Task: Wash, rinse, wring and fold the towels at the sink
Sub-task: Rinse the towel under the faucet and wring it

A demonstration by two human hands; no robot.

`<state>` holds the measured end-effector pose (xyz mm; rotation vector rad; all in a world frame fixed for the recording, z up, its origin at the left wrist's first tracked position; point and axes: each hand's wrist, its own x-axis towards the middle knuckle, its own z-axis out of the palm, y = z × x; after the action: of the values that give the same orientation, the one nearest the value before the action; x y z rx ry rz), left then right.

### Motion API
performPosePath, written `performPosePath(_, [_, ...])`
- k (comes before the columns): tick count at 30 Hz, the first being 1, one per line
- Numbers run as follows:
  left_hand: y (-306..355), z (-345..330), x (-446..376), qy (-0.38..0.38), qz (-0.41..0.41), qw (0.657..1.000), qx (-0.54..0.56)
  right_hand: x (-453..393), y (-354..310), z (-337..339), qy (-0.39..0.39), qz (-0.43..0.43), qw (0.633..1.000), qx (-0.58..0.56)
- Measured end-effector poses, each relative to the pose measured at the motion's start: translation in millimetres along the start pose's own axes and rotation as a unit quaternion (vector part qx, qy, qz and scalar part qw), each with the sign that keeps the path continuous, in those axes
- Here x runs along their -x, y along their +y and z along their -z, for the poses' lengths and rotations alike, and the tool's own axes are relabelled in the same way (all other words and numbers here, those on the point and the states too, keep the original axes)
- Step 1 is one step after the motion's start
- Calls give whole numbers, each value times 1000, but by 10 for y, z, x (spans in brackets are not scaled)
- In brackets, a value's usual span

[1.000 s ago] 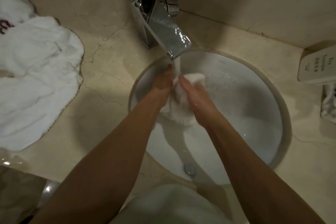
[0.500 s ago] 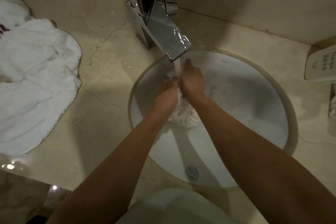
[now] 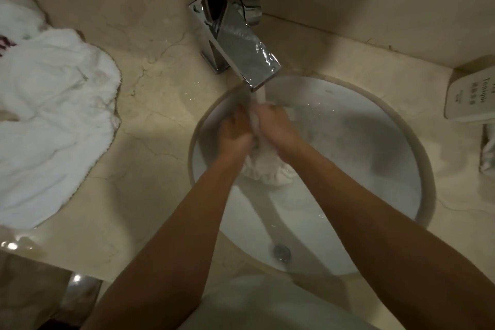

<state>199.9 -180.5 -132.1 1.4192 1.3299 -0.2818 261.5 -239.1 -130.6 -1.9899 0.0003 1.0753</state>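
- Gripping a small white towel [image 3: 267,169] under running water, the left hand [image 3: 235,131] and the right hand [image 3: 276,128] are pressing together over the round white sink [image 3: 375,104].
- Each hand's grip is closing with curled fingers around the upper part of the towel, which is bunching between the two palms.
- The towel's loose lower end is hanging out just below the grips, toward the person, and is lying against the basin wall.
- Water [image 3: 261,95] is falling from the square chrome faucet [image 3: 235,40] straight onto the spot where the two grips are meeting; the faucet is standing just beyond the hands.
- The drain [image 3: 281,252] is sitting well below the hands, between the forearms.
- A heap of white towels [image 3: 53,120] is lying on the beige marble tabletop [image 3: 150,142], well apart to the left of the left hand.
- A pale box with printed lettering [image 3: 471,96] is resting well to the right of the right hand, by the wall.
- The room is looking dim, with beige walls meeting behind the faucet.
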Motion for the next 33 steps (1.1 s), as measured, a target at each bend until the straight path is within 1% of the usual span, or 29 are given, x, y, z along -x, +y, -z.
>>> performPosePath(1, [-24, 7, -6, -3, -5, 1000, 8, 56, 61, -13, -12, 11, 1000, 3])
performPosePath(2, [-42, 3, 8, -11, -8, 1000, 12, 95, 89, -14, -6, 25, 1000, 5])
performPosePath(3, [-36, -11, 87, -21, -39, 999, -6, 76, 111, -11, 29, 38, 999, 2])
performPosePath(5, [-52, -72, 267, -54, -105, 992, -51, -69, 137, 26, 123, 21, 992, -12])
performPosePath(6, [-74, -92, 354, -72, -126, 988, -51, -105, 131, 49, 143, -3, 989, -20])
performPosePath(7, [-106, -86, 331, -66, -150, 984, -66, -171, 149, 59, 149, -19, 987, -49])
performPosePath(8, [-102, -33, 310, -59, -132, 987, -64, -187, 159, 58, 136, -30, 986, -87])
performPosePath(9, [-152, 18, 189, -27, -115, 992, -53, -193, 209, 60, 118, -35, 984, -128])
performPosePath(10, [-189, 57, 84, -15, -90, 995, -36, -160, 259, 89, 101, -46, 978, -176])
performPosePath(11, [-238, 94, 1, -10, -72, 997, -2, -113, 351, 140, 83, -63, 965, -242])
performPosePath(12, [-259, 143, -26, -14, -36, 998, 51, -14, 437, 208, 45, -90, 943, -319])
performPosePath(13, [-261, 210, -17, -40, 9, 990, 137, 59, 582, 273, 1, -113, 912, -395])
performPosePath(14, [-255, 300, 16, -79, 47, 967, 237, 153, 708, 329, -35, -133, 881, -453])
performPosePath(16, [-331, 435, 49, -169, 76, 894, 407, 322, 901, 444, -86, -163, 822, -538])
performPosePath(17, [-387, 468, 52, -200, 87, 860, 462, 364, 983, 483, -98, -174, 799, -568])
performPosePath(18, [-424, 466, 60, -221, 98, 849, 469, 406, 1028, 514, -104, -176, 787, -582])
performPosePath(19, [-463, 412, 54, -246, 116, 847, 457, 430, 1029, 515, -105, -177, 781, -590])
performPosePath(20, [-503, 338, 72, -281, 128, 857, 413, 462, 960, 495, -106, -177, 780, -590])
performPosePath(21, [-530, 291, 67, -309, 151, 854, 391, 476, 887, 453, -101, -172, 794, -574])
performPosePath(22, [-525, 249, 58, -306, 149, 862, 377, 494, 791, 394, -95, -156, 823, -538])
performPosePath(23, [-489, 187, 20, -277, 134, 874, 377, 496, 705, 309, -81, -141, 859, -486])
performPosePath(25, [-308, 125, -40, -157, 110, 907, 375, 530, 505, 161, -85, -97, 914, -385])
performPosePath(26, [-217, 114, -50, -99, 92, 927, 349, 522, 437, 95, -80, -61, 941, -324])
performPosePath(27, [-140, 101, -49, -68, 68, 948, 305, 477, 389, 45, -63, -26, 964, -256])
performPosePath(28, [-52, 66, 17, -57, 37, 969, 239, 403, 342, 13, -22, 17, 981, -190])
performPosePath(29, [-3, 14, 97, -52, 8, 984, 172, 300, 319, -3, 32, 31, 988, -145])
performPosePath(30, [34, -42, 195, -50, -22, 993, 104, 219, 272, 0, 63, 16, 986, -153])
performPosePath(31, [64, -82, 308, -46, -46, 997, 46, 133, 250, -2, 72, -7, 981, -182])
performPosePath(33, [64, -123, 384, -16, -70, 997, -1, 84, 251, -60, 69, 2, 980, -185])
